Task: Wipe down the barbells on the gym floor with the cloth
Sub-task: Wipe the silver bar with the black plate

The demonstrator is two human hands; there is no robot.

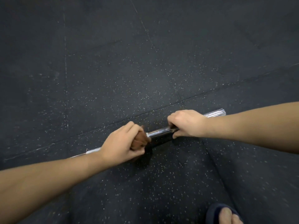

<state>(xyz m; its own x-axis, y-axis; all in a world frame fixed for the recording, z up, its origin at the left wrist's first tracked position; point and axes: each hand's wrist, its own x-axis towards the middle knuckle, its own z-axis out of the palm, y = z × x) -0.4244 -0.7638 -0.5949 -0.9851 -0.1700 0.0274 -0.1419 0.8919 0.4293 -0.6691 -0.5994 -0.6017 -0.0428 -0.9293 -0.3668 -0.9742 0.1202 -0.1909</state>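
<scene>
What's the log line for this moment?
step: wiping bar | left hand: grips cloth round bar | right hand: grips bar

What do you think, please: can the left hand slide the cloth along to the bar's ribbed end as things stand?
Probably not yet: the right hand grips the barbell between the cloth and the ribbed end, blocking the left hand. Only the stretch between the hands lies free.
</scene>
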